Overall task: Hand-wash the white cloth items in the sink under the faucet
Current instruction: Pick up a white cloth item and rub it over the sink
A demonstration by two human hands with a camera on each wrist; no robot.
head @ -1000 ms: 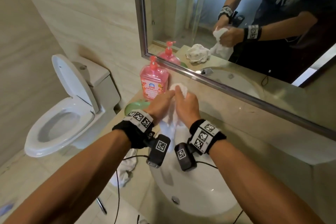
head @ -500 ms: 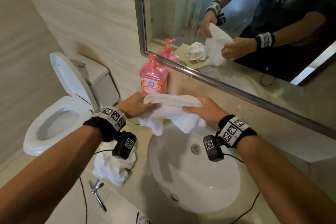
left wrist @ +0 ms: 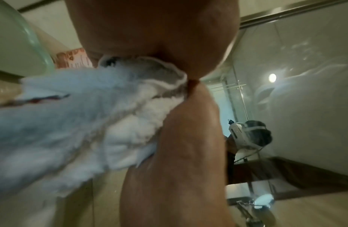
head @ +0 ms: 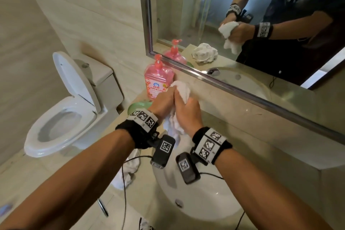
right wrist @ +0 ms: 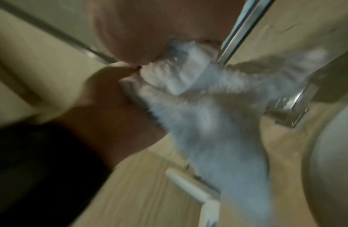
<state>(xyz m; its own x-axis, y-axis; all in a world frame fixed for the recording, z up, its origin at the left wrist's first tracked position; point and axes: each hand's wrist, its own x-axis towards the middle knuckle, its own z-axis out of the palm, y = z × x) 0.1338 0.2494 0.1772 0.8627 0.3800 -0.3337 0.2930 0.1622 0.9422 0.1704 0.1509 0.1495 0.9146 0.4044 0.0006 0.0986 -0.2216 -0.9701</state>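
Observation:
A white cloth (head: 182, 90) is bunched between both my hands above the back rim of the white sink (head: 203, 203). My left hand (head: 164, 101) and right hand (head: 186, 110) press side by side, each gripping the cloth; its tail hangs down between my wrists. In the left wrist view the cloth (left wrist: 87, 116) fills the left half, and in the right wrist view the same cloth (right wrist: 204, 116) hangs beside the chrome faucet (right wrist: 289, 109). A second white cloth (head: 128, 170) lies crumpled on the counter to the left of the basin. No running water shows.
A pink soap pump bottle (head: 158, 82) stands against the mirror (head: 242, 24) just behind my hands, with a green dish (head: 138, 107) beside it. A toilet (head: 61, 117) with raised lid is at the left. Cables trail from the wrist cameras over the counter.
Half a second ago the cloth was stretched out wide between my separated hands; now both hands have come back together and bunched it up above the sink's back rim.

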